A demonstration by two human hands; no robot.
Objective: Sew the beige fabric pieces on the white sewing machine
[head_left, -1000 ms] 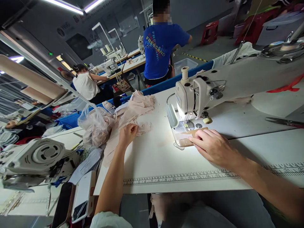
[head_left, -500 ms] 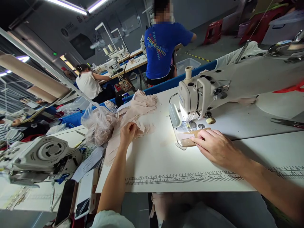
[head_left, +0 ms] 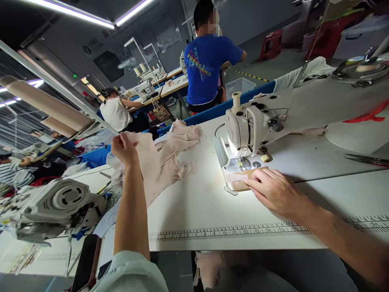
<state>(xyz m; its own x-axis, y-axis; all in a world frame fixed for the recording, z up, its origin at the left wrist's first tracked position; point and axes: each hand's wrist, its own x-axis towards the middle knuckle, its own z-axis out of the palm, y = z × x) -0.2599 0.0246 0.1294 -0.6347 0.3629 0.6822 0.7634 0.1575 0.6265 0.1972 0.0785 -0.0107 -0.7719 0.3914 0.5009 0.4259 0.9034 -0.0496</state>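
Raised at the left, my left hand (head_left: 124, 149) is closed on the edge of a beige fabric piece (head_left: 146, 152), which hangs beside a heap of the same fabric (head_left: 179, 144). My right hand (head_left: 272, 188) rests on the table before the sewing machine (head_left: 243, 129). Its fingers are curled over a flat brown piece (head_left: 238, 185), holding it just in front of the needle area. Part of that brown piece is hidden under the fingers, and a pale strip of material lies along it.
Scissors (head_left: 366, 159) lie at the far right. A printed ruler (head_left: 225, 234) runs along the table's front edge. Another machine (head_left: 68, 202) and a dark phone (head_left: 85, 263) are at the left. Ahead, beyond a blue trough (head_left: 209, 115), sits a person in a blue shirt (head_left: 203, 69).
My left hand has moved left and up from the fabric heap, lifting a beige piece in front of the plastic bag. My right hand has stayed on the brown piece.
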